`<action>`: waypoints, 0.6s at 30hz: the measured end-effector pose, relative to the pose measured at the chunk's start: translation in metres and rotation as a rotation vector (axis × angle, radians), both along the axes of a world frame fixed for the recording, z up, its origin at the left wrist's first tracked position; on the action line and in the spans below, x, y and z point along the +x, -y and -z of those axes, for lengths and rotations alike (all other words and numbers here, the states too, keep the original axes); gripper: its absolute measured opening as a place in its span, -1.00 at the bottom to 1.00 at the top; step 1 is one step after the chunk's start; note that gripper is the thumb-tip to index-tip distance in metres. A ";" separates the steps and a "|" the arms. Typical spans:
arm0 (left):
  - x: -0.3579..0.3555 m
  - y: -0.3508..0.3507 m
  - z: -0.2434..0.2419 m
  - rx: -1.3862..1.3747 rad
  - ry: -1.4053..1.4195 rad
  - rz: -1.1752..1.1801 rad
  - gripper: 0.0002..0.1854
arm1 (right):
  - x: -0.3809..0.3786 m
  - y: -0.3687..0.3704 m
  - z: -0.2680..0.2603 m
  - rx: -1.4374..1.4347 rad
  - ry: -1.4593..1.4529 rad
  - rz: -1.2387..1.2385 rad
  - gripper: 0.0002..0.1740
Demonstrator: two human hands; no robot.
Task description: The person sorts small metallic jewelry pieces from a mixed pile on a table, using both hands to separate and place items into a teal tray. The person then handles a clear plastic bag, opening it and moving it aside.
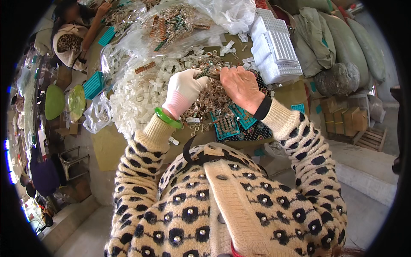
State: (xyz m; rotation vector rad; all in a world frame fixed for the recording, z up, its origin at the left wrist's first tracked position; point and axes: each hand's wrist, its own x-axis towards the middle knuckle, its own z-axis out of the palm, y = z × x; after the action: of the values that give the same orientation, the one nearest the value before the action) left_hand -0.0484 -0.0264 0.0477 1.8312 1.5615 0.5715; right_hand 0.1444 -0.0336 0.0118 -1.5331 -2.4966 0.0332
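My left hand (186, 90), in a white knit glove with a green bangle at the wrist, pinches a small dark-green patterned strip (203, 74). My right hand (240, 86), bare with a black cuff, is curled with its fingers at the other end of that bundle; its fingertips are hidden. Beneath both hands lies a tangled heap of brown cords with clear rings and clasps (213, 98). To the left spreads a large pile of small white plastic tags (138, 93). Near my body, a teal tray (226, 128) holds rows of small round brownish pieces, beside another teal tray (244, 118).
White moulded trays (273, 48) are stacked at the right. A clear plastic bag (179, 32) of corded pieces lies at the back. Another person (72, 35) sits at the far left. Full sacks (340, 41) and cardboard boxes (345, 120) stand right of the table. A teal tray (94, 85) rests at the left edge.
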 end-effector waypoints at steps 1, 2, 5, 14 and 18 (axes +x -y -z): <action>0.000 -0.002 0.001 0.000 -0.007 -0.005 -0.57 | -0.001 -0.004 0.001 -0.011 -0.018 0.009 -0.94; -0.001 -0.004 0.002 -0.071 0.020 -0.019 -0.61 | -0.001 -0.008 0.003 -0.019 -0.030 0.014 -0.93; -0.006 -0.006 0.009 -0.056 0.117 0.031 -0.61 | 0.006 -0.018 0.006 -0.063 -0.050 0.073 -0.90; -0.013 -0.009 0.014 -0.078 0.144 0.034 -0.54 | 0.007 -0.016 0.008 -0.003 -0.021 -0.009 -0.90; -0.013 -0.010 0.011 -0.097 0.132 0.037 -0.56 | 0.007 -0.016 0.006 0.032 -0.046 0.014 -0.92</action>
State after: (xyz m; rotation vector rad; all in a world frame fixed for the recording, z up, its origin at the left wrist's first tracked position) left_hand -0.0611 -0.0166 0.0366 1.7115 1.4398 0.5774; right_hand 0.1513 -0.0175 0.0061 -1.5195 -2.4387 0.0256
